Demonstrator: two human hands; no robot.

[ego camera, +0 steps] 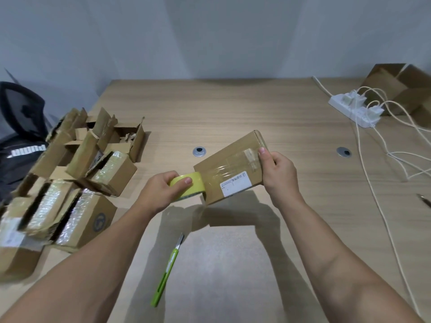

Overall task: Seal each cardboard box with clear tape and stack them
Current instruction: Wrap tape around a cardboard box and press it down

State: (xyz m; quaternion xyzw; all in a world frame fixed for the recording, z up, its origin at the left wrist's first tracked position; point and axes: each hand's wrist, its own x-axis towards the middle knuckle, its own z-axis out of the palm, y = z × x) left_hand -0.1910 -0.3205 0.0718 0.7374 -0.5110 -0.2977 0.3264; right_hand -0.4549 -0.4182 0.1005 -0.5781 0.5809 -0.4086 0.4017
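Note:
A small closed cardboard box (229, 159) with a white label is held tilted above the table's middle. My right hand (278, 172) grips its right end, thumb on the top face. My left hand (163, 191) grips a yellowish roll of clear tape (190, 186) pressed against the box's left end. A strip of clear tape runs from the roll across the box's top toward my right thumb.
Several open cardboard boxes (70, 178) crowd the table's left side. A green utility knife (169, 269) lies near the front edge. A white power strip (354, 108) with cables and an open box (405, 87) sit at the back right. A dark chair (18, 117) stands at left.

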